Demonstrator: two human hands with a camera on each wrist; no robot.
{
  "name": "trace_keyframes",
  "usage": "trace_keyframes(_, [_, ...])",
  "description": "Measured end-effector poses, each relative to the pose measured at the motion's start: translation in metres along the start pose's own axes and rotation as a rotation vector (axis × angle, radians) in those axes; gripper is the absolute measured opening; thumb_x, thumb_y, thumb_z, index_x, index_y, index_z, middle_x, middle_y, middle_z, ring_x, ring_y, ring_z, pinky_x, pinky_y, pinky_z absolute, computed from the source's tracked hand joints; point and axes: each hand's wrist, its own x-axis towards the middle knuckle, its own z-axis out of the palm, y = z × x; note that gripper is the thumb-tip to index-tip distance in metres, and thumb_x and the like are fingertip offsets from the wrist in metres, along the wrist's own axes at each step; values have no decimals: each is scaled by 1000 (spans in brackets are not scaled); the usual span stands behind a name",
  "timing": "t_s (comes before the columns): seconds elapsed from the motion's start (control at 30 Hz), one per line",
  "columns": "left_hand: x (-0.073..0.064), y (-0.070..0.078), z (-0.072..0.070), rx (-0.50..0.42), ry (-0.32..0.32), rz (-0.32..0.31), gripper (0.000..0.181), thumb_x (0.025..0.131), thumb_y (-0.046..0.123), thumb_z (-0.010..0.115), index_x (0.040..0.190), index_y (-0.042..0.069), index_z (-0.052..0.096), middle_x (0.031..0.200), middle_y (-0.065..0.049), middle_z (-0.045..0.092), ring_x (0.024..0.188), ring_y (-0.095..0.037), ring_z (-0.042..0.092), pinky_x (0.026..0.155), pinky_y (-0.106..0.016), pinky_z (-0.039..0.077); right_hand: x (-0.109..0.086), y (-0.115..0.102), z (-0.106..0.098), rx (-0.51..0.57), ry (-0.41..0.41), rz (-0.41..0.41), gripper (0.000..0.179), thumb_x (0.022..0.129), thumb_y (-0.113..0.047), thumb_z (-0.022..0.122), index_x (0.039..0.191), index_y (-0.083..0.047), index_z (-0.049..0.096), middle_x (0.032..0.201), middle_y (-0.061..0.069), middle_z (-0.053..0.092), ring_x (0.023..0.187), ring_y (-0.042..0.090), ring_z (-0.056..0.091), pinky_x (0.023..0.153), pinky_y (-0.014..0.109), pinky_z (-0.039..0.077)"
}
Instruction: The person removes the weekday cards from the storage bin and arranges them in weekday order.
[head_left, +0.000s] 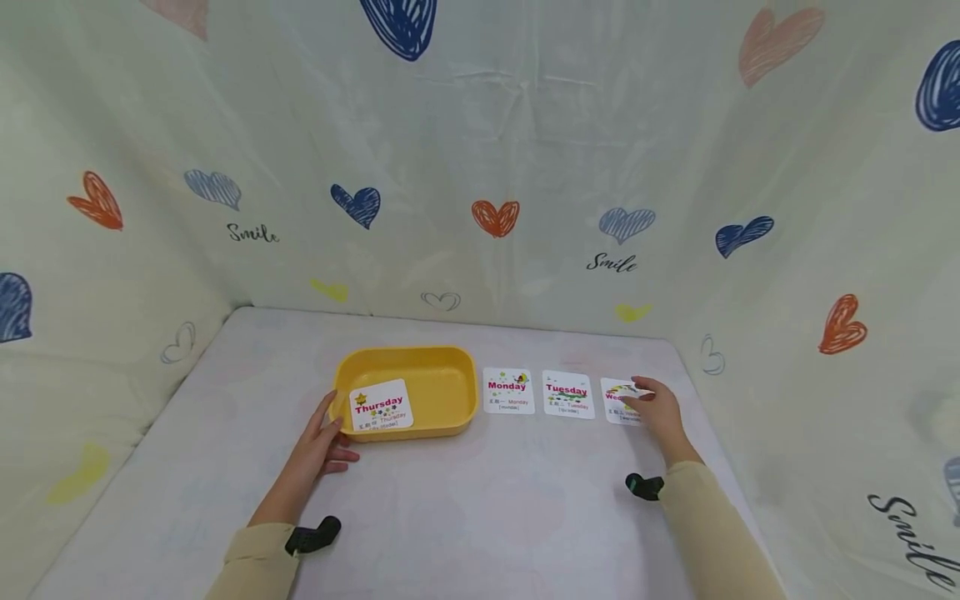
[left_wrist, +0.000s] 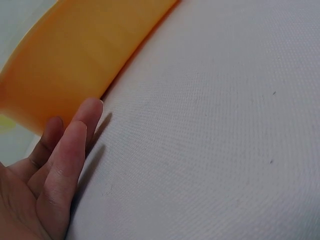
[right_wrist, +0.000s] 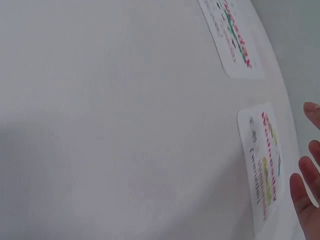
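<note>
A yellow tray (head_left: 442, 429) stands on the table with a white Thursday card (head_left: 382, 405) inside at its left end. My left hand (head_left: 315, 450) rests against the tray's near left corner. In the left wrist view its fingers (left_wrist: 67, 155) lie loosely along the outer wall of the tray (left_wrist: 95, 55). To the right of the tray, a Monday card (head_left: 509, 392), a Tuesday card (head_left: 568, 395) and a Wednesday card (head_left: 617, 402) lie in a row. My right hand (head_left: 663, 419) is over the right side of the Wednesday card, its fingers apart from the card (right_wrist: 260, 160) in the right wrist view.
The table (head_left: 480, 517) has a white cover. A pale curtain (head_left: 525, 142) printed with hearts and the word Smile hangs behind it and on both sides. Dark bands sit around both wrists, at the cuffs of light sleeves (head_left: 712, 525).
</note>
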Motion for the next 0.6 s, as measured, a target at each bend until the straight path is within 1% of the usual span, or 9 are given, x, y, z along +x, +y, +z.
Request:
trace_keyframes(0.2, [-1,-2,1,1,7,-5,62,104,39,40,156,39,8,94,-13,56,73,-26,70,65,-34,56,-5,-29,15,43,-65,-93,52,91,-13,68,139,-2,50,137,23,48,113,37,48,93,46,44])
trace_keyframes(0.43, [-4,0,2,2,16,-3,61,104,38,40,156,39,9,94,-13,56,73,-26,69,65,-34,56,-12,-57,38,90,-110,-140,52,90,-14,71,137,-5,53,131,18,55,107,30,52,88,36,47])
trace_keyframes(0.6, [-2,1,0,0,19,2,61,104,38,41,156,39,9,93,-13,56,72,-26,70,65,-34,56,-22,-78,51,156,-172,-179,52,89,-15,72,137,-6,54,128,16,58,106,28,54,88,35,46])
